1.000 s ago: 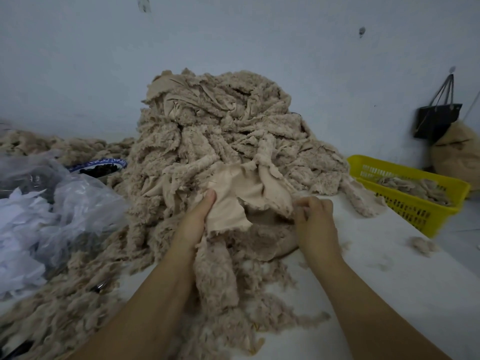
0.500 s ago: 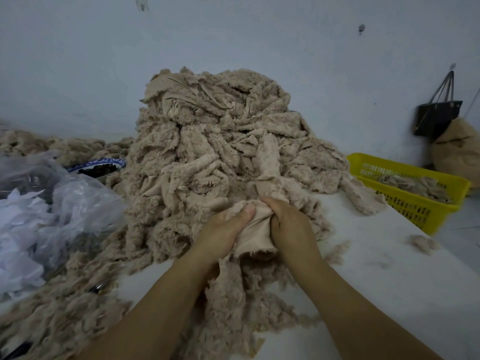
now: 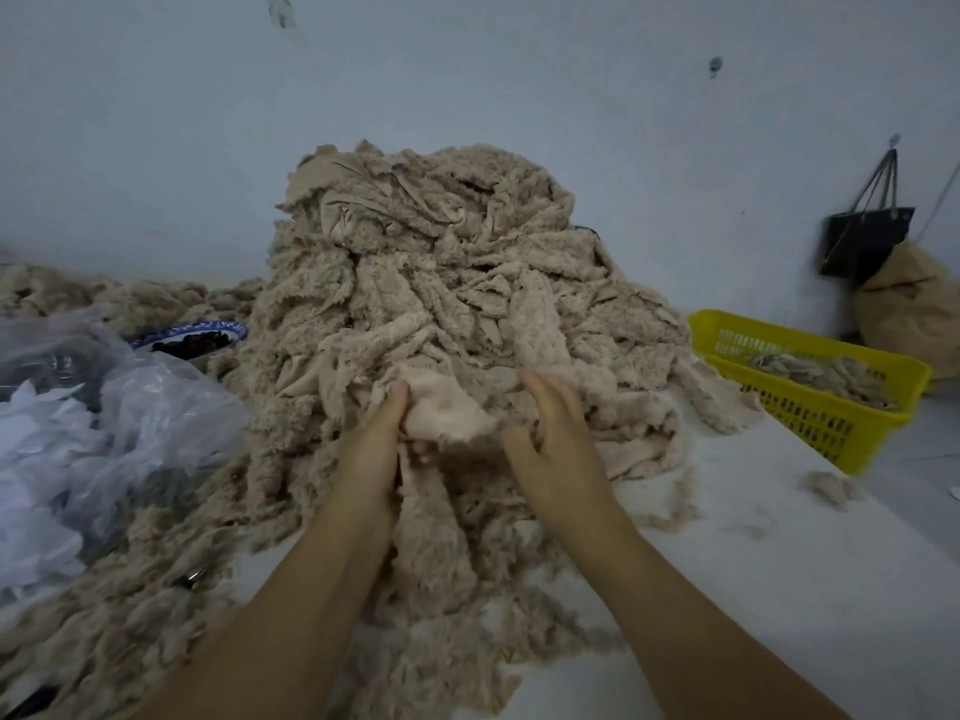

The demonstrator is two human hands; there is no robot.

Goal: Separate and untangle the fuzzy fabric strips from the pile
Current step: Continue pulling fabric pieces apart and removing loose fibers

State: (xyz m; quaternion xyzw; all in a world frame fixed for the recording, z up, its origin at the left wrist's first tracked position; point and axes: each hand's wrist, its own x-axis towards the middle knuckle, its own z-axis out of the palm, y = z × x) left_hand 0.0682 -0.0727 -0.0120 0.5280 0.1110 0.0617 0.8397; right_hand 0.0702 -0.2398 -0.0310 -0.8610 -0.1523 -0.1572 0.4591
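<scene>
A tall pile of beige fuzzy fabric strips (image 3: 431, 283) rises on the white table against the wall. At its front foot lies a smooth-backed beige strip (image 3: 441, 407). My left hand (image 3: 374, 444) pinches this strip's left edge, thumb on top. My right hand (image 3: 550, 433) is just right of the strip, blurred, with fingers loosely spread and nothing clearly between them. More strips (image 3: 431, 553) trail down between my forearms toward the table's near edge.
A clear plastic bag of white scraps (image 3: 78, 449) sits at the left, with a blue-rimmed bowl (image 3: 192, 337) behind it. A yellow basket (image 3: 810, 387) holding strips stands at the right. A black bag (image 3: 862, 241) hangs on the wall. Loose fluff (image 3: 831, 488) dots the table (image 3: 779, 589).
Both hands were bunched together on the strip half a second ago. Now my right hand has come off it and moved right, while my left hand keeps its hold.
</scene>
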